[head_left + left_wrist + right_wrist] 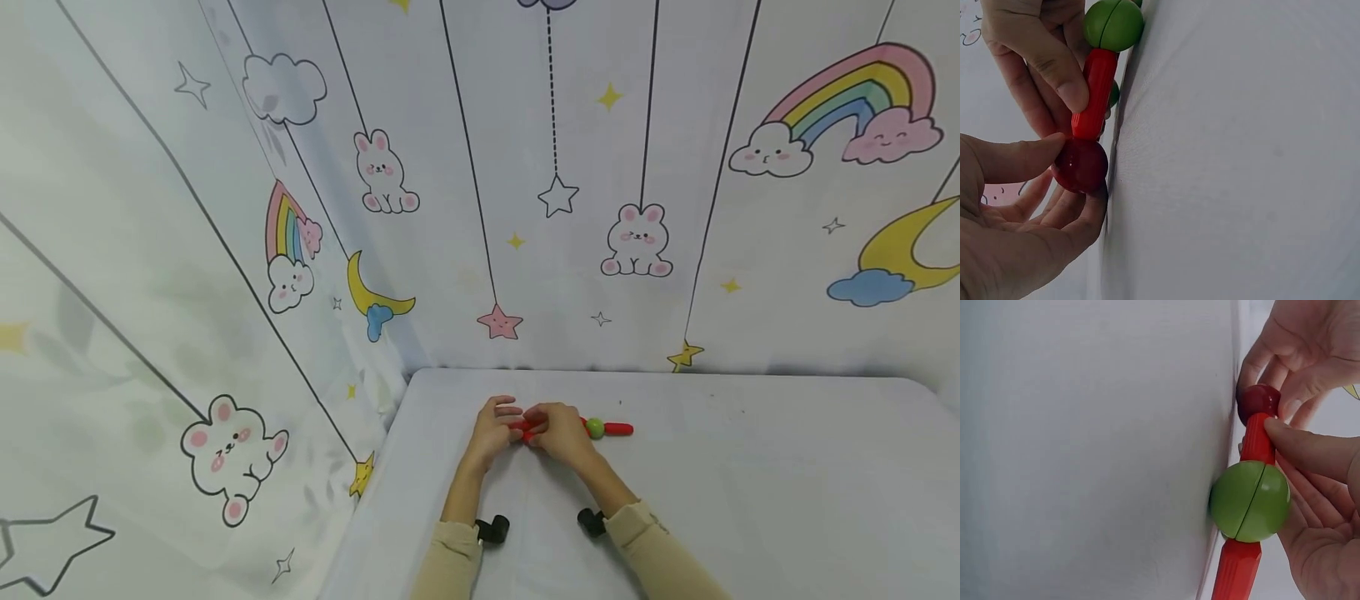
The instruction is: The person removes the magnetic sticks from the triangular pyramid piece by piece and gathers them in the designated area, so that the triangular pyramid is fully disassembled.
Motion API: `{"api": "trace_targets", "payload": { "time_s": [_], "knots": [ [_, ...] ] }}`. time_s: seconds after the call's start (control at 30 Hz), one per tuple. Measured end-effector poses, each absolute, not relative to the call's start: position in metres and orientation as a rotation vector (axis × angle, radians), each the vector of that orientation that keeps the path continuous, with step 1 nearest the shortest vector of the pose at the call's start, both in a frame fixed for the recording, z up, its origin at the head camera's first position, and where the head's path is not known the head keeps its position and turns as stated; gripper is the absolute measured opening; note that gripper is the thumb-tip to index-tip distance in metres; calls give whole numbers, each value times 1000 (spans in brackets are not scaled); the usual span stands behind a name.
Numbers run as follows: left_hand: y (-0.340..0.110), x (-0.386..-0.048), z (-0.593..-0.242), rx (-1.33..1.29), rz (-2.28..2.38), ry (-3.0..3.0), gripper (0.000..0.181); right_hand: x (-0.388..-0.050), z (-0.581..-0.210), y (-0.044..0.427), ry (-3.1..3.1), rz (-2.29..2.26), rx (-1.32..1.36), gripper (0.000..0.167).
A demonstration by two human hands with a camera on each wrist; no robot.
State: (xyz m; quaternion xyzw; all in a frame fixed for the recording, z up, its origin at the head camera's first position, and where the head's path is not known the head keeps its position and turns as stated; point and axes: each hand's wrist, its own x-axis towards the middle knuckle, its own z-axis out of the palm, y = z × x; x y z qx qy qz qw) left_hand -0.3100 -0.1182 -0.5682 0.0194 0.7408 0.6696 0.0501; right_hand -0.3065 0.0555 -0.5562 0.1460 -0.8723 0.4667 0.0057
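Observation:
My left hand pinches a dark red ball between thumb and fingers. The ball sits against the end of a ridged red rod. My right hand grips that rod, its thumb lying along the side. At the rod's other end is a larger green ball with a seam line across it. Beyond that ball a second red rod points right along the table. Part of another green piece shows behind the first rod. In the head view my hands cover most of the red ball end.
A white-covered table lies under the hands. Behind it and at the left hang white curtains printed with bunnies, stars and rainbows. Black wrist-worn devices are on both forearms.

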Motion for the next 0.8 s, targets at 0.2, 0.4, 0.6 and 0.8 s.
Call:
{"api": "trace_targets", "payload": {
  "time_s": [0.2, 0.4, 0.6, 0.8],
  "knots": [
    [-121, -310, -569, 92, 2020, 2240, 68, -307, -556, 57, -2761, 1442, 453, 38],
    [-124, -309, -565, 126, 2037, 2214, 74, -308, -557, 58, -2760, 1485, 440, 37],
    [-127, -311, -566, 123, 2001, 2203, 75, -309, -558, 61, -2771, 1513, 448, 34],
    [-130, -310, -566, 134, 2003, 2178, 75, -309, -560, 63, -2783, 1556, 443, 32]
  ]
}}
